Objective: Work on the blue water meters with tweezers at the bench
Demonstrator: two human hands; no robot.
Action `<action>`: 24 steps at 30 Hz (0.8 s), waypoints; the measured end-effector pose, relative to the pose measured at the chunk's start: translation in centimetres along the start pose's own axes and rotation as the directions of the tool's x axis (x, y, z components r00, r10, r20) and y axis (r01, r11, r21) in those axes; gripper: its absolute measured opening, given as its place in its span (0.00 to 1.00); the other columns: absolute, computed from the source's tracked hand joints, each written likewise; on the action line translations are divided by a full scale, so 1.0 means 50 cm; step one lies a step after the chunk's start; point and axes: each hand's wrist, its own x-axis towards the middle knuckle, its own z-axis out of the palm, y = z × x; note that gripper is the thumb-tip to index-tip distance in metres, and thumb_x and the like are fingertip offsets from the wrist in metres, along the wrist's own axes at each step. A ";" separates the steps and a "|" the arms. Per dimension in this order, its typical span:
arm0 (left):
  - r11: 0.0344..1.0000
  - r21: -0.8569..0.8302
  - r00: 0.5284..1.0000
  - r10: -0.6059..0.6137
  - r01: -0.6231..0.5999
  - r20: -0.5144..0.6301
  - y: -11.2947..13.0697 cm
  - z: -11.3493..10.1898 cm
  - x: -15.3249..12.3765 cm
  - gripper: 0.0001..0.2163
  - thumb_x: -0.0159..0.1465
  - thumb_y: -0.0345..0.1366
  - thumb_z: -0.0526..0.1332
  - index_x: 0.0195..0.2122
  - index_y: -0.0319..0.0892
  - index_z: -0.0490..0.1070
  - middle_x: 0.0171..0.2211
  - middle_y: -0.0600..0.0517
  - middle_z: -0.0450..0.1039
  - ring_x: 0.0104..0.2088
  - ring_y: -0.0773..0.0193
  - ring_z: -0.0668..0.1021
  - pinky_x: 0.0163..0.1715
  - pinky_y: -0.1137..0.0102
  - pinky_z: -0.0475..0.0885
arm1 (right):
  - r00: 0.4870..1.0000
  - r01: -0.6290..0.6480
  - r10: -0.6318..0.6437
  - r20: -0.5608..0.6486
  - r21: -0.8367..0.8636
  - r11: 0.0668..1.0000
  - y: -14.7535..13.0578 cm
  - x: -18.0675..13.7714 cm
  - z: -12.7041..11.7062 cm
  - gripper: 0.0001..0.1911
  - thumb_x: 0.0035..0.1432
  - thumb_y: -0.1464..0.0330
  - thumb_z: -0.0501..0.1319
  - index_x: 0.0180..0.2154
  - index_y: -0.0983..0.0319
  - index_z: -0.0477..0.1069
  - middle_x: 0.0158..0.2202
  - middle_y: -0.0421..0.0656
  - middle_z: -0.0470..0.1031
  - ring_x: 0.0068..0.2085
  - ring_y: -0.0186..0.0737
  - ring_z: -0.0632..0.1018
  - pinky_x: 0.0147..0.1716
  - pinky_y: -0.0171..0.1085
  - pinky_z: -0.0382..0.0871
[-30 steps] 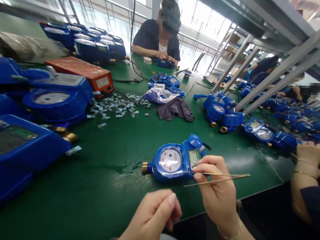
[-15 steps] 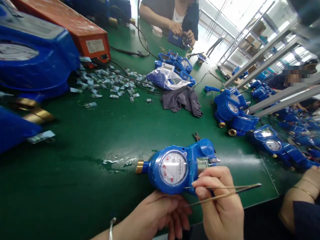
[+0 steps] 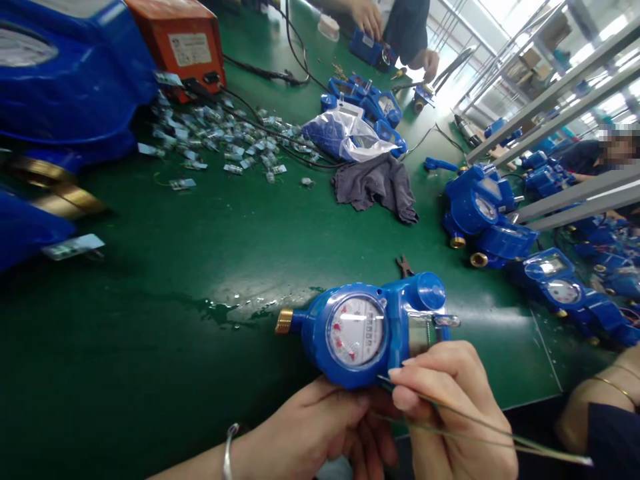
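A blue water meter (image 3: 370,327) with a white dial and a brass end fitting lies on the green table (image 3: 165,267) near its front edge. My left hand (image 3: 320,433) grips the meter's near underside. My right hand (image 3: 450,407) pinches metal tweezers (image 3: 495,437) whose tips point at the meter's near edge, just below its small display (image 3: 420,331). A bangle is on my left wrist.
Large blue meters (image 3: 55,87) and an orange box (image 3: 180,40) stand at the left, with small loose parts (image 3: 225,143) beside them. A grey cloth (image 3: 377,187) and plastic bag (image 3: 350,137) lie mid-table. More meters (image 3: 485,213) line the right. Other people's hands (image 3: 595,400) work nearby. A water puddle (image 3: 225,310) is left of the meter.
My left hand came up from the table edge and took hold of the meter. The tweezers swung down toward the meter's near edge. The view moved closer and lower.
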 end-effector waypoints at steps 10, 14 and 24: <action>1.000 -0.003 0.999 0.029 -0.029 -0.013 0.010 0.021 0.002 0.16 0.60 0.46 0.59 0.35 0.35 0.73 0.26 0.46 0.73 0.23 0.67 0.76 0.19 0.78 0.70 | 0.994 -0.022 0.027 0.105 -0.049 0.999 0.006 0.009 -0.003 0.03 0.58 0.72 0.59 0.35 0.59 0.71 0.33 0.42 0.65 0.36 0.39 0.66 0.33 0.41 0.59; 0.999 0.012 0.999 0.042 -0.041 -0.030 0.012 0.027 0.002 0.16 0.59 0.45 0.60 0.33 0.34 0.73 0.25 0.46 0.73 0.22 0.67 0.75 0.20 0.77 0.71 | 0.991 -0.097 0.101 0.085 -0.053 0.994 0.001 0.006 0.000 0.03 0.59 0.70 0.58 0.35 0.57 0.71 0.36 0.42 0.65 0.38 0.40 0.67 0.34 0.41 0.60; 0.999 -0.002 0.999 0.032 -0.032 -0.042 0.013 0.029 0.007 0.16 0.58 0.46 0.61 0.33 0.35 0.73 0.23 0.47 0.72 0.21 0.67 0.75 0.21 0.76 0.71 | 0.971 -0.119 0.139 0.193 -0.113 0.986 -0.016 0.028 -0.010 0.05 0.60 0.73 0.56 0.33 0.59 0.69 0.35 0.42 0.66 0.37 0.37 0.68 0.34 0.40 0.60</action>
